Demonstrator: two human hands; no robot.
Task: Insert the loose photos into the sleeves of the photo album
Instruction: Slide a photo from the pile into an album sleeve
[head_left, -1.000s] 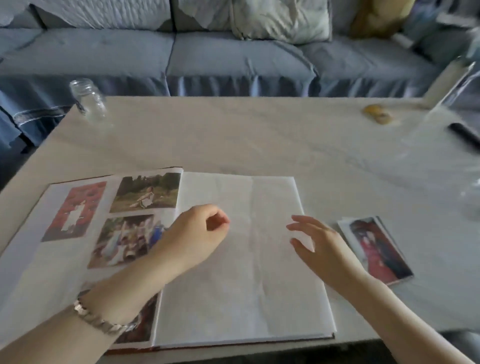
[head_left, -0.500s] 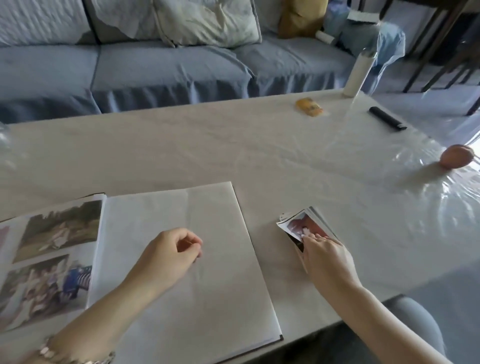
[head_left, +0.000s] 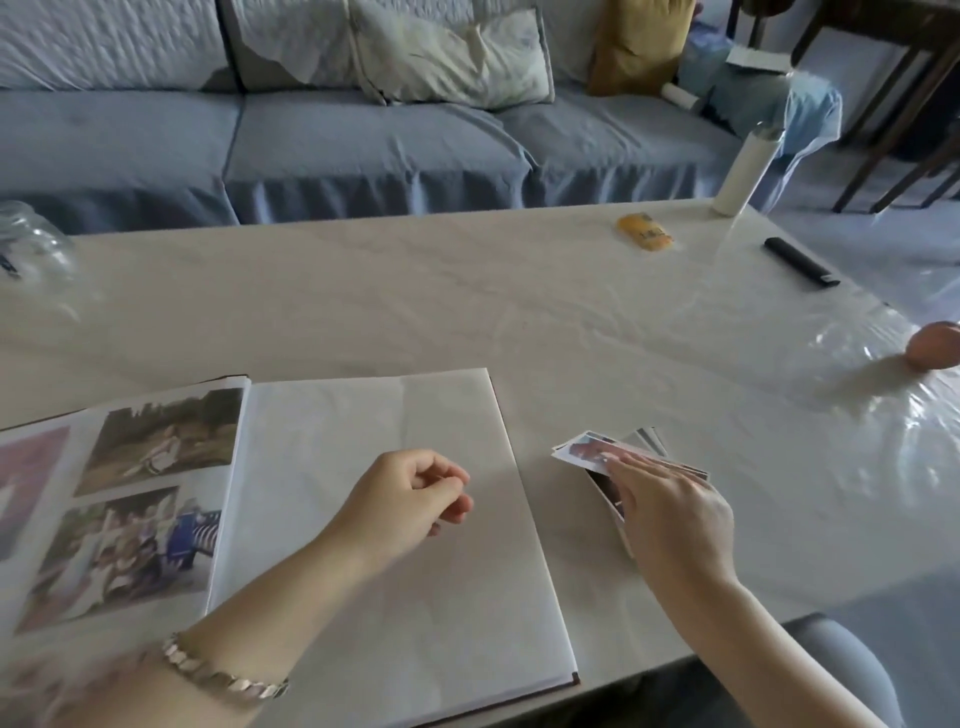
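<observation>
Photo album (head_left: 363, 415) lies open on the desk (head_left: 415, 291), near the front edge, left of centre. Left page carries mounted prints: one outdoor scene (head_left: 161, 441) at the top, a group picture (head_left: 130, 551) below it, and a reddish print (head_left: 26, 483) cut off by the frame edge. Right page is covered by a plain white sheet, with no print visible on it.

Left hand (head_left: 410, 499): over the right page, fingers curled in toward the palm, thumb against the forefinger, nothing seen in its grasp. Whether it touches the page cannot be told. Metal bracelet (head_left: 223, 678) on that wrist.

Right hand (head_left: 675, 519): on the stack of loose photos (head_left: 582, 449), which sits on the desk just beside the album's right edge. Fingers lie stretched flat across the top print; thumb hidden under the hand. The stack is fanned, the top print skewed out toward the album.

Hands are apart, one on each side of the album's right edge.

Elsewhere on the desk: glass jar (head_left: 31, 234) far left, yellow packet (head_left: 644, 231), white bottle (head_left: 743, 171) at the far corner, black stick-shaped object (head_left: 800, 260), round orange object (head_left: 935, 351) at the right edge. Blue sofa (head_left: 363, 145) with a pale cushion (head_left: 457, 52) behind the desk
</observation>
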